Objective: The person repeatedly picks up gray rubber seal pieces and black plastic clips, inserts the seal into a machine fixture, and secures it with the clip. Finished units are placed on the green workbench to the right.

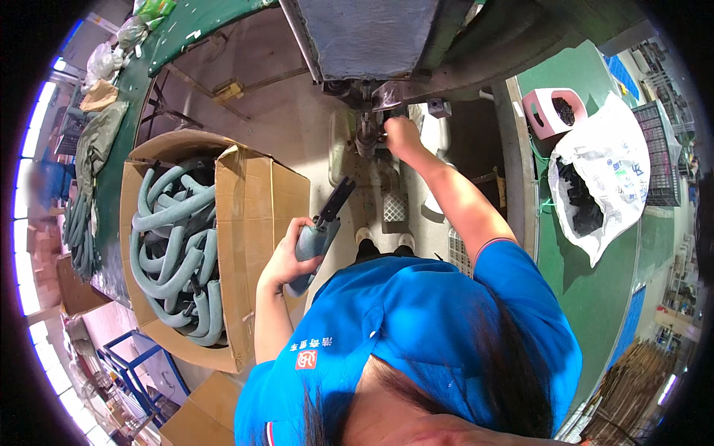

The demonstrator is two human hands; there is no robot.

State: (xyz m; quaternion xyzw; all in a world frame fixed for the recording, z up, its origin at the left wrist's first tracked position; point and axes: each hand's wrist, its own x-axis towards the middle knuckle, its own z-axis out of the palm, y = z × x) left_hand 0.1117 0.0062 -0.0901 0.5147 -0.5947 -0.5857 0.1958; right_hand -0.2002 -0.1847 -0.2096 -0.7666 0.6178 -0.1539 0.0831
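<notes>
My left hand (284, 256) is closed round a grey foam-covered curved tube (315, 239), held beside the cardboard box. A flat black end piece (336, 199) sticks out of the tube's top, pointing up and to the right. My right hand (404, 137) reaches forward to the metal tooling (366, 135) under the machine's head. Its fingers are bent together there; whatever is between them is too small or hidden to name. Similar grey foam-covered tubes (167, 215) lie heaped in the open cardboard box (256, 223) at my left.
The machine's large body (368, 37) stands straight ahead, with a metal foot pedal (395, 208) below. On the green table (595, 312) at right are a pink container (541, 111) of small dark parts and a white sack (613, 175) holding black pieces. Another green table (123, 186) runs along the left.
</notes>
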